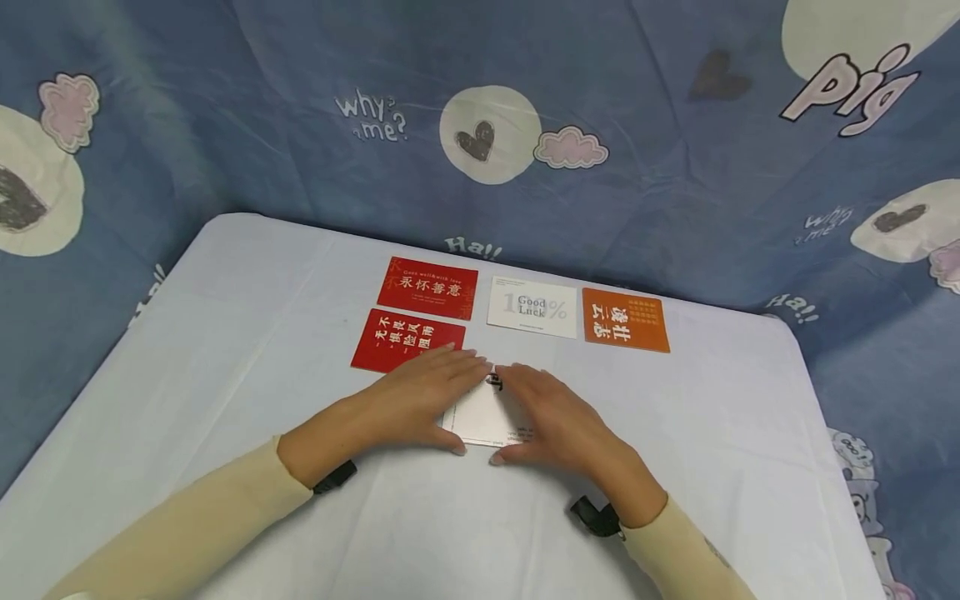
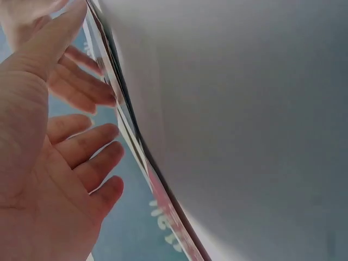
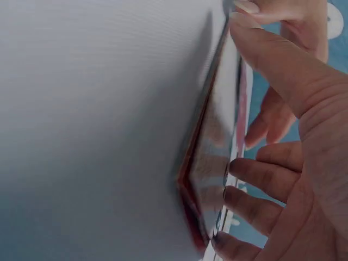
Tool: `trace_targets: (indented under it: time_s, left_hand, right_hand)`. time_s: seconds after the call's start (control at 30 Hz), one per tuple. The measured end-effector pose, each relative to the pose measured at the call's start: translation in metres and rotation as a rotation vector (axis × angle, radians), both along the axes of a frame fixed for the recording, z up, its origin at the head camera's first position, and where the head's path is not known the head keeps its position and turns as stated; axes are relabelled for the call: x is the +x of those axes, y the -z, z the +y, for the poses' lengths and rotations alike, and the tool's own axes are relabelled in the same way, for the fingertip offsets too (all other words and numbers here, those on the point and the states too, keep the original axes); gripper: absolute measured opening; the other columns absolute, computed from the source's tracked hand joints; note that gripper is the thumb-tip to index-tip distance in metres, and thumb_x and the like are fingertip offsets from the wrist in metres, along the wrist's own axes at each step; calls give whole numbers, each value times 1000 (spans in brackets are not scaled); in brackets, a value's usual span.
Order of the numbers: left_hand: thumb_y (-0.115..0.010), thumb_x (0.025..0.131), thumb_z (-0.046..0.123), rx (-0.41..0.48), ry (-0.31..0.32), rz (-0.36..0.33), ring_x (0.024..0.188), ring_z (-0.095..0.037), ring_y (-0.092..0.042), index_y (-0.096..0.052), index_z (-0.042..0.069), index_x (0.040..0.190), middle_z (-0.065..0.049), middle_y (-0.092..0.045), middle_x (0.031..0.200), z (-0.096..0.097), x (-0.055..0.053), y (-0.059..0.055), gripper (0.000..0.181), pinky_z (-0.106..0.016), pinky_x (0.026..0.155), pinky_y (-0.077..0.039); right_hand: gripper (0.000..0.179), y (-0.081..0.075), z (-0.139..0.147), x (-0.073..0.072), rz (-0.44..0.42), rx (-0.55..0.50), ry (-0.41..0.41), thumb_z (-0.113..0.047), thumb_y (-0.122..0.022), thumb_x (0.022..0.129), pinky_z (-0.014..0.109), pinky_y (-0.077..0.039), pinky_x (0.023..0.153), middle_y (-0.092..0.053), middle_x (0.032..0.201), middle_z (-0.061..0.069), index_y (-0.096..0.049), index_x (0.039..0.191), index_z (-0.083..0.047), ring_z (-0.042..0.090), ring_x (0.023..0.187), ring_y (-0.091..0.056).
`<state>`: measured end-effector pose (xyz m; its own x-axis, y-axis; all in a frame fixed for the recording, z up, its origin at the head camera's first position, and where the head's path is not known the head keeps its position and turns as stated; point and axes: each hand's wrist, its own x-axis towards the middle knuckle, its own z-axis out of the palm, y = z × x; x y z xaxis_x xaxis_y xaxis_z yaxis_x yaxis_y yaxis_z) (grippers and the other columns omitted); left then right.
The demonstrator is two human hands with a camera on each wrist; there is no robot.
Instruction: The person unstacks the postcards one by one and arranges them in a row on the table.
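The white card (image 1: 483, 419) lay on the bench (image 1: 465, 533) between the left hand (image 1: 423, 396) and right hand (image 1: 558, 423), neither plainly nearer, its long axis seemingly along the bench's far edge. Both arched over its ends, fingers loosely extended, gripping nothing.

Free to pass over the white tabletop (image 1: 472, 533) between the sleeves (image 1: 195, 525), up to a small gap between the thumbs (image 1: 447, 438). Hemmed in around the white card with black print (image 1: 483, 418) by the left hand (image 1: 427, 387) and the right hand (image 1: 558, 421), nearly meeting on its far side. Obstructed past the left hand by a lower red card (image 1: 381, 357) and an upper red card (image 1: 427, 287), and farther right by the Good Luck card (image 1: 532, 321) and an orange card (image 1: 637, 323), narrowly apart. Bounded behind by a patterned blue cloth (image 1: 322, 167). Wide and free to the right of the right hand.
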<state>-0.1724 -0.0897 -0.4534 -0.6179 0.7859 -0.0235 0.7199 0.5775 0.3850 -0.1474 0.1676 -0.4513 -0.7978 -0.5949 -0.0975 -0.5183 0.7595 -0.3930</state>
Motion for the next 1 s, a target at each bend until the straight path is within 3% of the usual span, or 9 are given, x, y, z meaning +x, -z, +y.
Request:
trace_targets:
  time_s: [0.17, 0.4, 0.67, 1.0]
  left_hand:
    - [-93, 77, 46, -14, 19, 18, 144, -27, -46, -49, 6, 155, -8, -53, 155, 6, 1, 2, 98, -48, 127, -20]
    - [-92, 79, 37, 12, 32, 52, 136, -24, -55, -56, 6, 149, -7, -61, 145, 10, 0, 3, 85, -48, 125, -25]
    - [-91, 81, 36, -17, 38, 63, 136, -23, -55, -56, 7, 149, -5, -62, 144, 12, 1, 1, 82, -46, 124, -29]
    - [-91, 80, 40, -38, 66, 101, 135, -23, -54, -53, 7, 152, -6, -60, 145, 11, 2, 1, 88, -49, 124, -28]
  right_hand:
    - [102, 3, 8, 7, -4, 16, 10, -42, -95, 75, 47, -34, 122, -51, 157, 8, -45, 158, -9, 29, 147, -43]
    - [90, 8, 21, 11, 45, -30, 14, -37, -92, 81, 45, -40, 118, -53, 154, 8, -49, 155, -9, 27, 142, -48]
    - [86, 12, 25, 16, 82, -32, 1, -39, -88, 85, 45, -42, 116, -55, 152, 10, -50, 154, -6, 29, 139, -52]
    - [83, 10, 29, 12, 56, -81, 11, -34, -87, 84, 45, -45, 114, -57, 149, 7, -51, 154, -9, 25, 138, -53]
